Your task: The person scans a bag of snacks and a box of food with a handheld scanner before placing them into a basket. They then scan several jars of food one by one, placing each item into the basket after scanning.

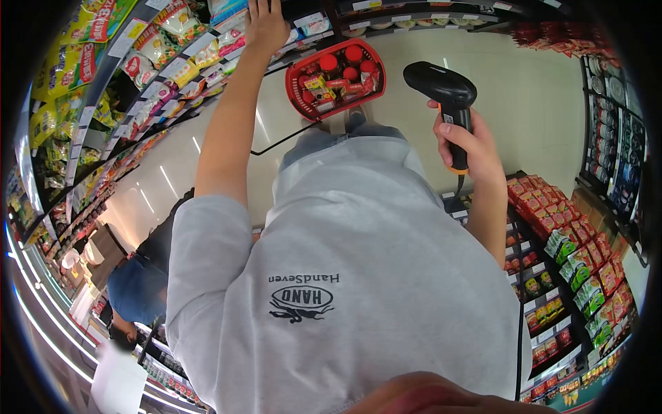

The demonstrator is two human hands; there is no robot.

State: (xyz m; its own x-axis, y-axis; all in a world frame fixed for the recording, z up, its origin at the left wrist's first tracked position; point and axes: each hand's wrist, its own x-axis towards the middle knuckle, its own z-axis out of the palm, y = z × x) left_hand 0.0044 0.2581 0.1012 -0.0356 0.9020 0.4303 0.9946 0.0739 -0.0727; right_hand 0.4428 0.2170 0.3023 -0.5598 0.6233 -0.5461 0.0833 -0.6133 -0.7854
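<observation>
My right hand (476,146) is wrapped round the grip of a black handheld barcode scanner (441,84), its head pointing up and left and its cable hanging below. At the top, my left hand (267,27) reaches to the shelf, fingers stretched out against the packaged goods. Beside it lie a blue and white package (226,11) and other bagged products. Below and right of that hand is a red shopping basket (290,86), which holds red-lidded jars (329,63) and several small packets.
Shelves of bagged goods (148,48) curve along the left. Red and green snack packs (569,245) fill a display at right, with a rack of cans (607,124) behind it. A person in dark blue (138,290) is at lower left. Pale tiled floor (531,117) lies between the shelves.
</observation>
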